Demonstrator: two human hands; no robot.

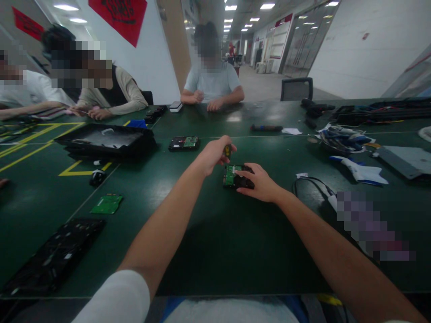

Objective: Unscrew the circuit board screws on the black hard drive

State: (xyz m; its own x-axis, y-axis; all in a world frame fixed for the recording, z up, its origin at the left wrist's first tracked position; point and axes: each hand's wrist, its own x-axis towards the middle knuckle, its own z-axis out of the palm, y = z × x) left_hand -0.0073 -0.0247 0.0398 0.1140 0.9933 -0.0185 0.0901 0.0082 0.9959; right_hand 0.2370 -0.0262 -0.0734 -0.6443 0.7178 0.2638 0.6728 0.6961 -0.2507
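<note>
A hard drive (231, 176) with a green circuit board facing up lies on the dark green table in front of me. My right hand (257, 181) is closed around its right side, thumb and fingers on the casing. Over the drive's far left edge, my left hand (220, 154) is wrapped round a screwdriver (228, 151) with a yellow and black handle. The screwdriver's tip is too small to make out against the board. Farther back and to the left is a second hard drive (184, 143), its board also up.
At left are a black tray (107, 141), a loose green circuit board (107, 204) and a black panel (55, 255). A cable (314, 179), gloves (358, 170) and a grey metal box (406, 160) occupy the right. Several people sit across the table (215, 251).
</note>
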